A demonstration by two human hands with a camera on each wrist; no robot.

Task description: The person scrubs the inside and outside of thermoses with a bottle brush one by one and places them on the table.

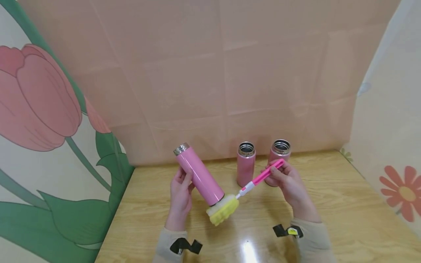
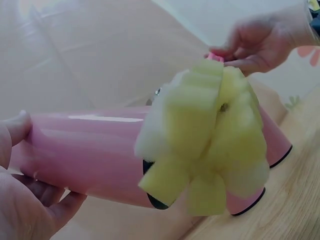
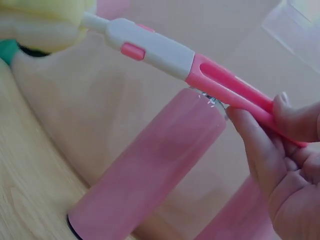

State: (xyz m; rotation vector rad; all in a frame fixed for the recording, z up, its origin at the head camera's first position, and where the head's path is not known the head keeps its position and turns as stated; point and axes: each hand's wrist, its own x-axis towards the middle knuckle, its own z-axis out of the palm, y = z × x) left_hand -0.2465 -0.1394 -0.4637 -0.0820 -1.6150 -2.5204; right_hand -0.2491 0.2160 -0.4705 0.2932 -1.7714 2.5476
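My left hand (image 1: 181, 193) grips a pink metal bottle (image 1: 200, 174) near its middle and holds it tilted above the table. Its silver threaded neck points up and left, its dark base down and right. Between thumb and fingers, my right hand (image 1: 287, 182) pinches the pink handle (image 3: 235, 95) of a bottle brush, which has a white joint piece. The brush's yellow and white sponge head (image 2: 200, 130) is at the bottle's base, seeming to touch it in the head view. In the left wrist view the sponge hides part of that base.
Two more pink bottles stand upright and uncapped at the back: one in the middle (image 1: 246, 168), another (image 1: 279, 148) to its right, partly behind my right hand. They rest on a wooden table (image 1: 144, 219), with a peach sheet (image 1: 184, 91) behind and flower-printed sheets at both sides.
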